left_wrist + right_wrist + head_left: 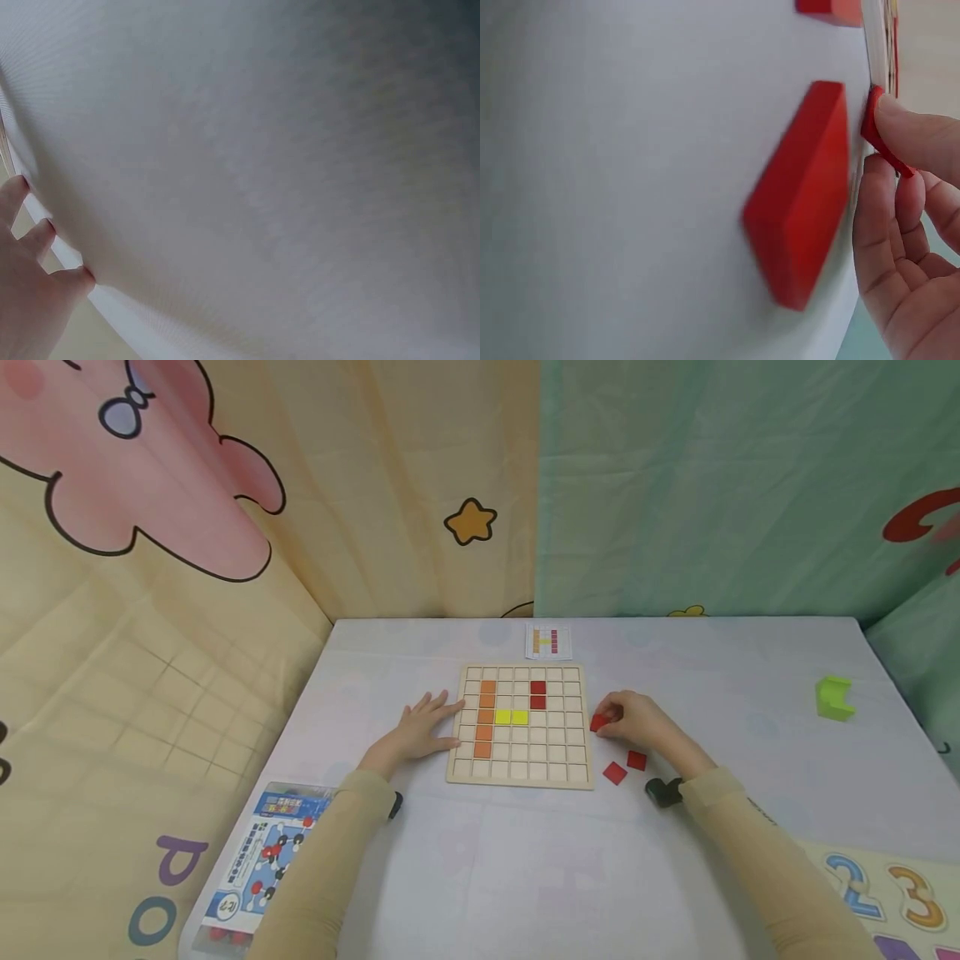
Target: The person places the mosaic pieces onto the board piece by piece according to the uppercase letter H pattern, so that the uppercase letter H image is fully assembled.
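Note:
A wooden grid board (pixel 555 772) lies on the table. It bears a column of orange tiles (pixel 486 717), two yellow tiles (pixel 512 717) beside that column and two red tiles (pixel 537 695) further right. With fingers spread, my left hand (pixel 420 729) rests at the board's left edge; in the left wrist view its fingertips touch the white cloth. My right hand (pixel 633 720) pinches a red tile (pixel 885 139) between thumb and fingers, just off the board's right edge. Two loose red tiles (pixel 615 772) lie on the cloth below that hand.
Behind the board lies a small pattern card (pixel 548 642). A light green block (pixel 834 698) stands far right. At the front left is a blue-and-white package (pixel 262 860); a number puzzle sheet (pixel 885 885) is at the front right. Curtains (pixel 675 485) enclose the table.

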{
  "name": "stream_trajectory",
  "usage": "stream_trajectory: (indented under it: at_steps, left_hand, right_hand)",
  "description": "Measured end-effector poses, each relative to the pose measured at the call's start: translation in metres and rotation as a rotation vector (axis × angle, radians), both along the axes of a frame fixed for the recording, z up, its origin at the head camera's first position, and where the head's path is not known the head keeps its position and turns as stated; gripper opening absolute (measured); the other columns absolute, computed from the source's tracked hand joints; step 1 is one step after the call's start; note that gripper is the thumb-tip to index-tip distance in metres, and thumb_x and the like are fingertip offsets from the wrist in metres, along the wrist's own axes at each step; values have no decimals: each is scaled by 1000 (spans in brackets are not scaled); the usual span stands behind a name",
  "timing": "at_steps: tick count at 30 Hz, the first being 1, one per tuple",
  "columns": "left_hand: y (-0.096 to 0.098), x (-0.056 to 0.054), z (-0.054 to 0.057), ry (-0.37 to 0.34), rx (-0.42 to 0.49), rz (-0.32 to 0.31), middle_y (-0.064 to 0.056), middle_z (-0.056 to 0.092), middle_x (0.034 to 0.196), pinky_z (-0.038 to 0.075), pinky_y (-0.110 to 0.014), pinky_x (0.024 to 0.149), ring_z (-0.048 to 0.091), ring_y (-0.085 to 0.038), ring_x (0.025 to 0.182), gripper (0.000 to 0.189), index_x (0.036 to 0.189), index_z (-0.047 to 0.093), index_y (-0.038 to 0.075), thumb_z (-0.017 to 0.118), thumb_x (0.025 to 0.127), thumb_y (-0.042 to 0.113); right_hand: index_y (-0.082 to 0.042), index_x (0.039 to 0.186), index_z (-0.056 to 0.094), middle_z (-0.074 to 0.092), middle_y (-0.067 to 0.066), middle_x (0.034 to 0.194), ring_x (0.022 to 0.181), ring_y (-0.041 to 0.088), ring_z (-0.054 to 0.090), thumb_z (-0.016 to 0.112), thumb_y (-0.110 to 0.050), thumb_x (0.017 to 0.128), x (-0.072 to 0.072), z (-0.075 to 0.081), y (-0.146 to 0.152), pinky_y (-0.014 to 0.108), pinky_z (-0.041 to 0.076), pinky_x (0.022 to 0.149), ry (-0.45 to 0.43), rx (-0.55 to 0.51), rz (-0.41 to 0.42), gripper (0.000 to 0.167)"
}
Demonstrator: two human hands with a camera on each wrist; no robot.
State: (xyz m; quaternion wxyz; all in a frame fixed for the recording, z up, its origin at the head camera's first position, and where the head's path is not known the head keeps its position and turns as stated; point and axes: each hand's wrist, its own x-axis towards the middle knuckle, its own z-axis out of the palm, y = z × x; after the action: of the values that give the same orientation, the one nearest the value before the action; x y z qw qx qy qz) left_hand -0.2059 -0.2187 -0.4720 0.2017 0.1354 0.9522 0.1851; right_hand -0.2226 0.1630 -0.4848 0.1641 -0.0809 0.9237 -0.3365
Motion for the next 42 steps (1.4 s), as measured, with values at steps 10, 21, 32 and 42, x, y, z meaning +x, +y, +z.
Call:
stream_trajectory:
  at_steps: [10,21,32,42]
  left_hand:
    - [-1,-1,-2,1,12,-8,-10,8,167,-2,-65,119,-3,-37,153,76,157,27,26,65,93,42]
    - [1,-1,0,-2,-3,11,-9,7,167,-3,-64,120,-4,-37,154,77,157,27,27,66,92,42]
    - [1,-1,0,4,-4,2,-11,8,167,-1,-66,119,-2,-38,153,76,157,27,26,65,93,43]
    - [1,-1,-1,-1,-13,9,-10,7,167,-2,-65,119,-3,-37,153,77,157,27,27,66,93,43]
  right_hand:
    - [-2,103,65,67,13,97,85,23,60,70,-12,91,-6,15,-11,27,51,73,29,-132,-38,16]
    - [-3,108,66,67,13,100,89,22,59,70,-17,92,-9,25,-58,22,49,72,-38,-258,-136,23]
    - [-8,95,72,68,9,99,91,23,56,68,-15,93,-13,14,-84,29,49,80,-3,-119,-30,8]
    - [-4,94,74,69,9,94,87,22,57,69,-8,89,-13,12,-91,32,51,80,72,-56,52,7]
